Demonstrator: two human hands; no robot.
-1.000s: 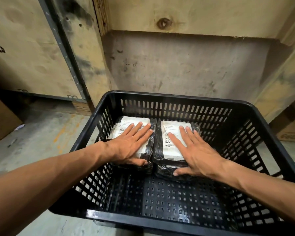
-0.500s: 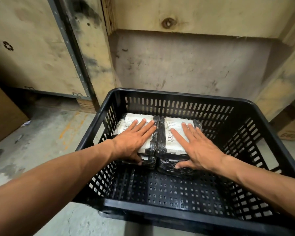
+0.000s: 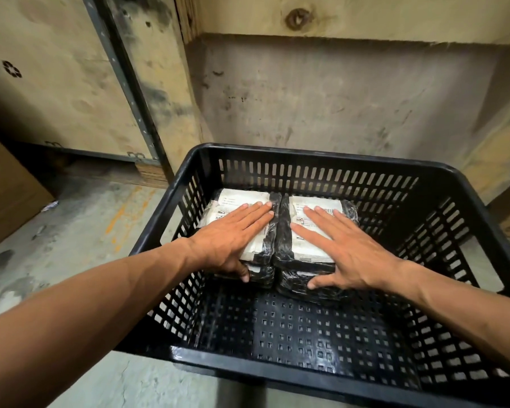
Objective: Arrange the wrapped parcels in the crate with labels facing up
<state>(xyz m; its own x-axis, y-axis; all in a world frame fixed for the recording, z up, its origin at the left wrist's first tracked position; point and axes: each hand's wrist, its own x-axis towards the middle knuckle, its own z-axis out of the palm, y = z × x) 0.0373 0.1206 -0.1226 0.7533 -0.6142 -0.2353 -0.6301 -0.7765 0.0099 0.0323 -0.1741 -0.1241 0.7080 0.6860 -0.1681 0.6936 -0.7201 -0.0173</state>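
Parcels (image 3: 277,228) side by side in crate (image 3: 321,160)

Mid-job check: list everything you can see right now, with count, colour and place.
crate: one, black slotted plastic, centre of view, on the floor
top parcels: two, black wrap with white labels facing up, side by side at the crate's far left; left parcel, right parcel
lower parcels: at least two, black wrap, under the top ones; labels hidden
wooden panels: pale, standing behind and left of the crate
cardboard box: one, brown, far left
floor: grey concrete, orange marks
left hand: flat on the left parcel
right hand: flat on the right parcel
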